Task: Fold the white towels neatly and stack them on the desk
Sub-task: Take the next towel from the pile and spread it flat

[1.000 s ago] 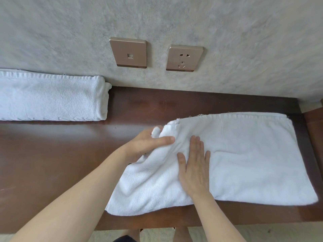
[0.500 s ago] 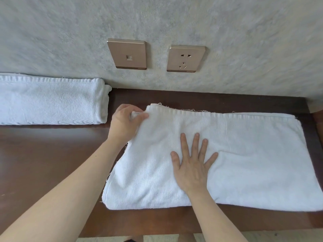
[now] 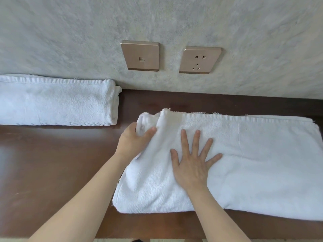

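Note:
A white towel (image 3: 253,163) lies partly folded on the dark wooden desk (image 3: 52,163), stretching from the middle to the right edge of view. My left hand (image 3: 134,140) grips its bunched far-left corner, thumb on top of the cloth. My right hand (image 3: 192,161) presses flat on the towel just right of that, fingers spread. A second white towel (image 3: 57,102), folded into a long block, sits at the far left against the wall.
A grey textured wall (image 3: 174,18) rises directly behind the desk, carrying two bronze plates: a data socket (image 3: 140,55) and a power outlet (image 3: 200,60). Bare desk surface lies between the two towels and left of my arms. The desk's front edge runs along the bottom.
My left hand carried the towel's left corner away from me toward the wall and now bunches it at the far edge. My right hand spread its fingers and stayed pressing the towel.

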{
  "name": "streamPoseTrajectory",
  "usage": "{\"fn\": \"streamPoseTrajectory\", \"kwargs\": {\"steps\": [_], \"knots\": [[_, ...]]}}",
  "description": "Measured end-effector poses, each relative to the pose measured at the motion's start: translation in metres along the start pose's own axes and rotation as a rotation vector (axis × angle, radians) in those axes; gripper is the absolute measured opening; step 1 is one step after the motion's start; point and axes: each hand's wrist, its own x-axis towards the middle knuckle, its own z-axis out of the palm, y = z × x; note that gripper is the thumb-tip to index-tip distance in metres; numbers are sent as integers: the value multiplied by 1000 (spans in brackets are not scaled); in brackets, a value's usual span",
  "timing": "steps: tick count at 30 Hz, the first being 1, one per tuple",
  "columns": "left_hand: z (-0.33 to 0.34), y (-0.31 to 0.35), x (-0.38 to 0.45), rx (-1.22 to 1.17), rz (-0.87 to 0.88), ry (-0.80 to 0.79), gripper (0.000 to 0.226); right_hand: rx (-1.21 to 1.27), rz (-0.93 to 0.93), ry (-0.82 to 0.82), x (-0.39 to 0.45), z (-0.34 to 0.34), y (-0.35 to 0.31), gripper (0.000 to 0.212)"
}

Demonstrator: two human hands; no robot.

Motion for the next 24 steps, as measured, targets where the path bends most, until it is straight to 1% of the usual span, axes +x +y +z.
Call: {"fn": "streamPoseTrajectory", "kwargs": {"steps": [3, 5, 6, 7, 9, 12, 13, 14, 15, 16, 17, 20, 22, 23, 24], "knots": [[-1, 14, 9, -158, 170, 54, 25, -6, -10, 3, -3, 1, 4, 66], [-1, 16, 15, -157, 239, 86, 15, -13, -12, 20, -5, 2, 8, 67], [0, 12, 18, -110, 261, 110, 14, -22, -14, 23, -5, 4, 9, 68], [2, 8, 20, -49, 282, 138, 16, -33, -15, 24, -5, 3, 10, 68], [8, -3, 23, 25, 285, 189, 36, -54, -14, 10, -3, 3, 8, 68], [5, -8, 14, -45, 210, 256, 64, -48, -8, 6, -2, 2, 4, 66], [3, -9, 8, -56, 190, 281, 68, -50, -7, 0, -1, 1, 4, 65], [0, -13, 1, -60, 164, 308, 66, -50, -7, -12, -1, 1, 4, 65], [-4, -17, -9, -68, 137, 324, 59, -48, -3, -19, -1, 1, 4, 66], [-6, -21, -19, -71, 98, 311, 50, -47, 1, -20, -1, 1, 4, 66], [-9, -26, -29, -61, 54, 266, 44, -48, 4, -18, -1, 1, 3, 66], [-12, -38, -45, 20, -20, 54, 35, -55, 9, -23, -1, 0, 1, 67], [-13, -37, -50, 29, 25, -11, 32, -62, 9, -29, -1, 0, 1, 66], [-13, -35, -52, 34, 88, -7, 29, -62, 9, -30, -1, 0, 1, 66], [-14, -34, -53, 48, 181, 29, 26, -60, 10, -29, -1, 0, 2, 66]]}}
